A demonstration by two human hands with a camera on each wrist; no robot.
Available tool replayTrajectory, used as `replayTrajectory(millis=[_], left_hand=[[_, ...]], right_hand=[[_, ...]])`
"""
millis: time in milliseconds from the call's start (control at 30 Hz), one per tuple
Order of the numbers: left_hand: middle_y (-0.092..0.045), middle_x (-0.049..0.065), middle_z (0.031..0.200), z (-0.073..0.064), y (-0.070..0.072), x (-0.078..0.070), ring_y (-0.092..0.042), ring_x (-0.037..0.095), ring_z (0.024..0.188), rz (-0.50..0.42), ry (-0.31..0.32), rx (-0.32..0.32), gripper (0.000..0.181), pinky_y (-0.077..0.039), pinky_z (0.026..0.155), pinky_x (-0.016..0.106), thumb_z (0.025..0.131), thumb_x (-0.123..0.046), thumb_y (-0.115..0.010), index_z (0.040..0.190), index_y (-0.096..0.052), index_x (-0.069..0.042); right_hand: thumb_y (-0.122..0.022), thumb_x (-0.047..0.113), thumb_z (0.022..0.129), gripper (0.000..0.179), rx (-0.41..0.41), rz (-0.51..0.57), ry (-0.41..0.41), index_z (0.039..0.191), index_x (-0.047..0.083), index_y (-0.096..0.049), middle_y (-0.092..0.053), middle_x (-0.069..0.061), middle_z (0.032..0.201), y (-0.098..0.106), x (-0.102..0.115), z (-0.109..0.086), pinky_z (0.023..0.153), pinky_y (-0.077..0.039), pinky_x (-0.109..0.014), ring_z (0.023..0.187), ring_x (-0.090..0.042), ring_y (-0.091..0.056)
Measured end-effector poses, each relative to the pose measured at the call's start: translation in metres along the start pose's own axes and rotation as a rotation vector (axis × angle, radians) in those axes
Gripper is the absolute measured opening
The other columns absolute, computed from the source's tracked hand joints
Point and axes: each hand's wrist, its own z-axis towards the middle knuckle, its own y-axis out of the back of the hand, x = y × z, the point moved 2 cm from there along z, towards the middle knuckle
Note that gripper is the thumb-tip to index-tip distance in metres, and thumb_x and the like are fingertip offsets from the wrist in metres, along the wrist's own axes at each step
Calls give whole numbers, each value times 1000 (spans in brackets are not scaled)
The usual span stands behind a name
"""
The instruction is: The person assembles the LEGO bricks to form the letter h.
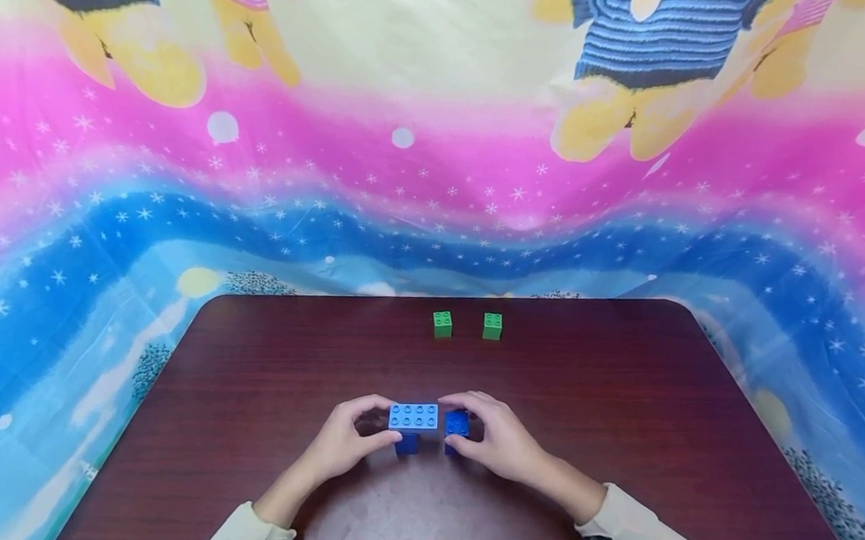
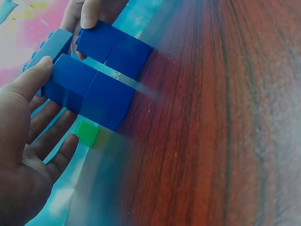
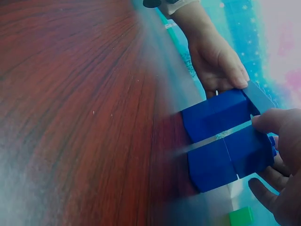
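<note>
My left hand (image 1: 340, 439) holds a light blue eight-stud brick (image 1: 413, 417) between thumb and fingers. This brick lies across the top of a dark blue stack (image 2: 89, 89) and juts out to the right. A second dark blue stack (image 3: 230, 157), two bricks tall with bare studs (image 1: 457, 423) on top, stands just to the right. The thumb and fingers of my right hand (image 1: 500, 439) grip its upper brick. Both stacks stand upright on the table, side by side, and a narrow gap between them shows in both wrist views.
Two small green bricks, one on the left (image 1: 442, 328) and one on the right (image 1: 492, 330), sit apart near the far edge of the dark brown table (image 1: 286, 352). A patterned cloth (image 1: 423, 179) hangs behind and around the table.
</note>
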Motion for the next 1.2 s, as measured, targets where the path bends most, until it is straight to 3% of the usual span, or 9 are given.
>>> replayTrajectory(millis=[367,600,900,1200], left_hand=[[-74,8,105,1,-2,-1,-70,15,91,-5,-12,-4,31,-60,82,42,85,-9,-83,113,-70,-6],[-73,9,106,1,-2,-3,-70,17,92,-11,-16,4,31,-60,82,43,86,-8,-82,114,-69,-5],[-73,9,107,0,-1,-3,-71,18,92,11,-39,7,31,-60,82,43,88,-12,-82,116,-69,-5],[-73,5,112,0,-1,-2,-70,17,97,24,-23,9,38,-59,85,39,87,-17,-82,122,-69,-10]], right_hand=[[-83,16,86,44,-29,34,1,128,13,-68,-70,2,118,-10,5,5,84,-59,-36,96,-10,-63],[-84,14,86,45,-42,59,-2,128,14,-67,-70,3,117,-12,5,7,83,-59,-37,95,-9,-63],[-80,32,90,49,-87,88,57,134,17,-64,-68,0,125,-14,5,8,86,-59,-39,103,-13,-67],[-82,19,88,40,-123,86,108,126,15,-70,-70,6,118,-14,7,8,85,-59,-43,104,-10,-64]])
